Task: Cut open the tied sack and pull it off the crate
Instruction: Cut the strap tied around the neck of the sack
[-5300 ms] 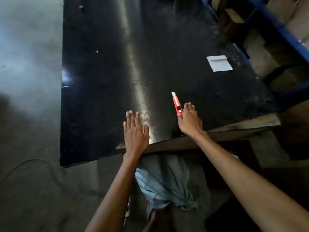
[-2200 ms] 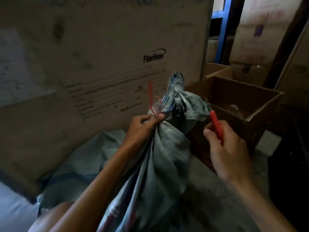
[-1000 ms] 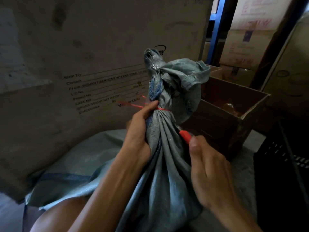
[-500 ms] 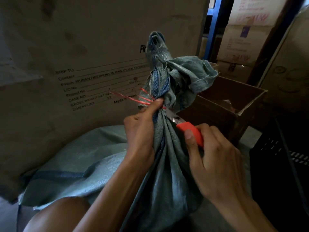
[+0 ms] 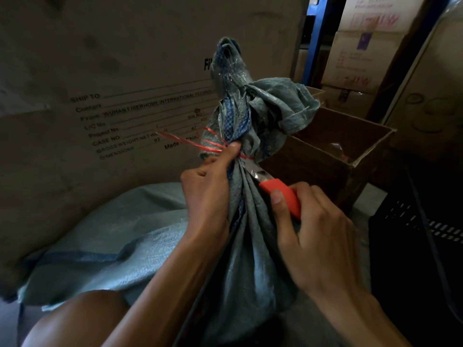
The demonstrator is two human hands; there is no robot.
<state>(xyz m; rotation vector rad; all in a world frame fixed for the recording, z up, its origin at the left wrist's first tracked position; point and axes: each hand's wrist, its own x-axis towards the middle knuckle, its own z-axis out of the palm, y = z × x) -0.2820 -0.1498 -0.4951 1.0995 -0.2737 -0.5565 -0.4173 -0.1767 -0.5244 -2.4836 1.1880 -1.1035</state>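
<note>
A grey-blue woven sack (image 5: 250, 246) stands in front of me, its neck bunched and bound with red plastic string (image 5: 210, 144). My left hand (image 5: 208, 191) grips the neck just below the tie, thumb pressed against the string. My right hand (image 5: 318, 234) holds a red utility knife (image 5: 278, 191). The knife's metal blade is extended and its tip touches the string at the right side of the neck. The sack hides whatever is inside it; no crate shows.
A large printed cardboard carton (image 5: 112, 96) stands close behind the sack on the left. An open brown cardboard box (image 5: 338, 151) sits to the right, with a black plastic crate (image 5: 421, 234) nearer me. Stacked cartons (image 5: 363, 51) and a blue rack post (image 5: 313, 38) fill the back right.
I took the knife from the black table and turned to the sack. Over the last second my right hand raised the blade up the neck to the red string; my left hand kept its grip.
</note>
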